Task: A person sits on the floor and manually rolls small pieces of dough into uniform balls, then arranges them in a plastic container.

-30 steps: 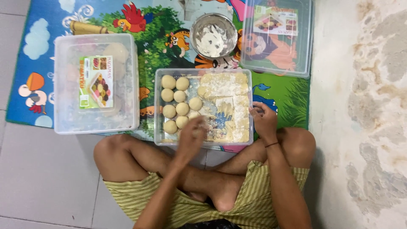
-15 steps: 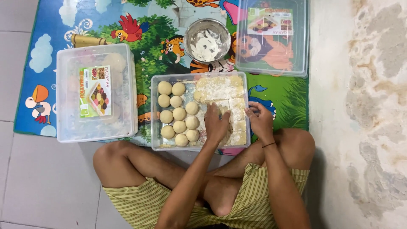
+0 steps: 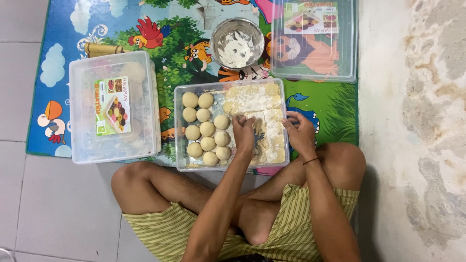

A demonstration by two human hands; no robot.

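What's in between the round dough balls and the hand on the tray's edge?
In the head view, between the dough balls and the right hand lie the left hand and floured dough pieces.

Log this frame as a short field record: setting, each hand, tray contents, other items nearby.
setting: person sits cross-legged on the floor at a cartoon play mat
left hand: on floured dough slab in clear tray
right hand: at tray's right edge
tray contents: dough balls left, slab right
nearby: metal bowl; lidded box; clear lid
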